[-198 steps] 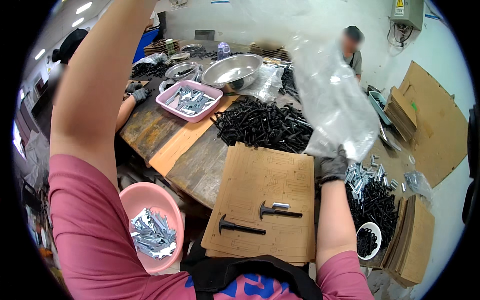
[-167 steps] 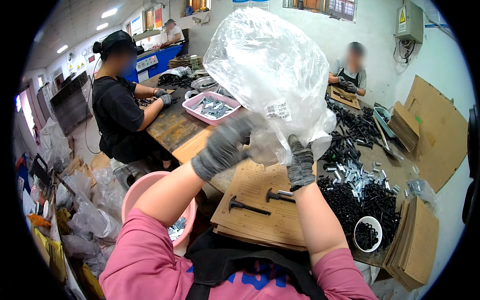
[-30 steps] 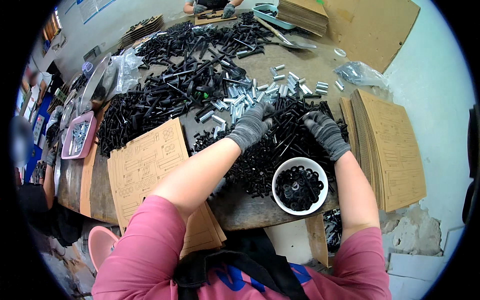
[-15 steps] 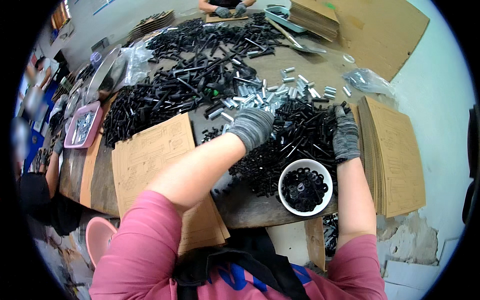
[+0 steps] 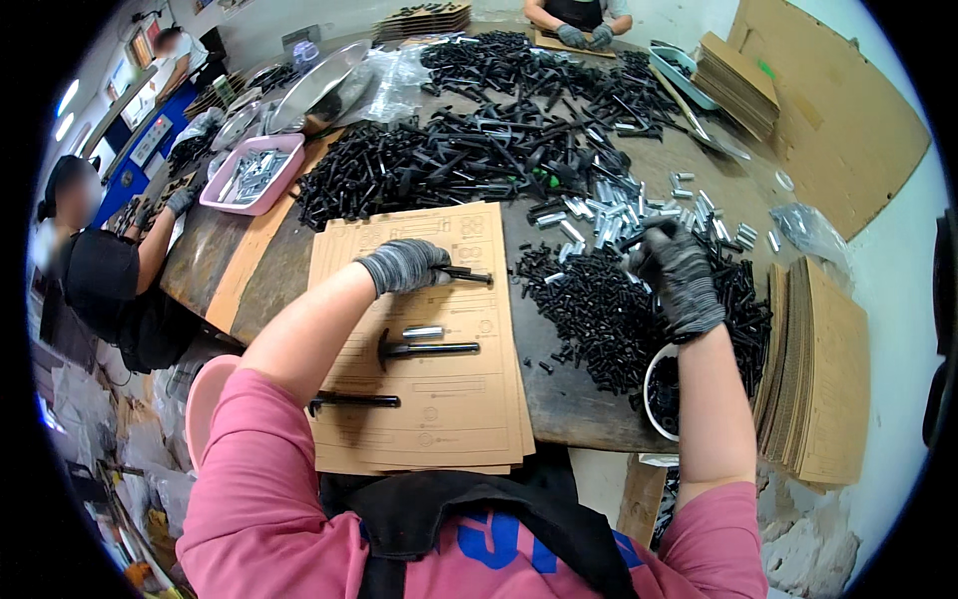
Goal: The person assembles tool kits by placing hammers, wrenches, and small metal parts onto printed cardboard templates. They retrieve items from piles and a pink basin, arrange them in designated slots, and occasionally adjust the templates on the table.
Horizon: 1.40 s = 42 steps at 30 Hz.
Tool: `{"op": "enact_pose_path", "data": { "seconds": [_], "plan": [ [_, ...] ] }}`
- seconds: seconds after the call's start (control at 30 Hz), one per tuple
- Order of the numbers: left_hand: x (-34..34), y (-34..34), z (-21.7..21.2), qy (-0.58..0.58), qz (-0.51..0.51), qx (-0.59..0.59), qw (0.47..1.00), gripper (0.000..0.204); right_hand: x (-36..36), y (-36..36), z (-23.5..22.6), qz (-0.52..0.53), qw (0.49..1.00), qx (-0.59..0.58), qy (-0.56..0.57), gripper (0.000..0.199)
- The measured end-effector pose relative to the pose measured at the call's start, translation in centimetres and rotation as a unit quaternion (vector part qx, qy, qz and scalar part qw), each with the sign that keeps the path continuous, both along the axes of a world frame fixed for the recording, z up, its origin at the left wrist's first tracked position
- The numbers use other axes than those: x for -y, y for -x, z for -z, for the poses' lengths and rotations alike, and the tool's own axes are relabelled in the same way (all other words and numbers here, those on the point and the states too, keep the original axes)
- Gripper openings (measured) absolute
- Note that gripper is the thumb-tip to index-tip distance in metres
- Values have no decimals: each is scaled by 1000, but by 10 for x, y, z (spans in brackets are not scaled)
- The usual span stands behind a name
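My left hand, in a grey knit glove, is closed on black bolts just above the upper part of a printed cardboard sheet. Below it on the sheet lie a short silver sleeve, a black T-shaped part with a long shaft, and another black rod-like part. My right hand, gloved the same way, hangs over the heap of small black bolts, beside the loose silver sleeves. Its fingers are curled; a dark piece shows at their tips, its kind unclear.
A white bowl of black washers is partly behind my right forearm. Stacked cardboard stands at the right. Black T-shaped parts heap farther back. A pink tray holds silver pieces. Co-workers sit at the far side and left.
My left hand has moved from the silver sleeves to over the cardboard sheet with black bolts. My right hand has come in from the heap's right edge. The view has swung left.
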<state>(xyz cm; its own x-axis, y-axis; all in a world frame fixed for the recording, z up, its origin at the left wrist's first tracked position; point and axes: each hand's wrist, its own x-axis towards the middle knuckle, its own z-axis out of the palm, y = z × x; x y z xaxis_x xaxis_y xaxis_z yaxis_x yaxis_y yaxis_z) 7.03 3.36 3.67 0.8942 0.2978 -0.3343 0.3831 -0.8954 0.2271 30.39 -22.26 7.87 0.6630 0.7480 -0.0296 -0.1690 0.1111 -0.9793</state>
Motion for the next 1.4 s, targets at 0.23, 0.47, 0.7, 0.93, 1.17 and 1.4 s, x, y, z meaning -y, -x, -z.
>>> {"op": "enact_pose_path", "data": {
  "seconds": [0.23, 0.47, 0.7, 0.93, 1.17, 1.4],
  "plan": [
    [8, 16, 26, -15, -11, 205, 979, 39, -73, 88, 28, -146, 847, 429, 276, 36],
    [14, 12, 19, -31, -21, 154, 987, 28, -113, 157, 46, -163, 611, 697, 338, 25],
    [8, 24, 23, 54, -29, 205, 977, 38, -80, 116, 57, -70, 800, 568, 183, 22],
    [18, 11, 22, 11, -34, 171, 985, 33, -49, 120, 67, -33, 892, 421, 164, 24],
    [15, 13, 24, 28, -33, 168, 985, 28, -30, 115, 82, -11, 919, 366, 147, 22],
    [19, 23, 21, 43, -83, 271, 958, 33, -22, 118, 75, -16, 938, 325, 119, 20]
  ]
}}
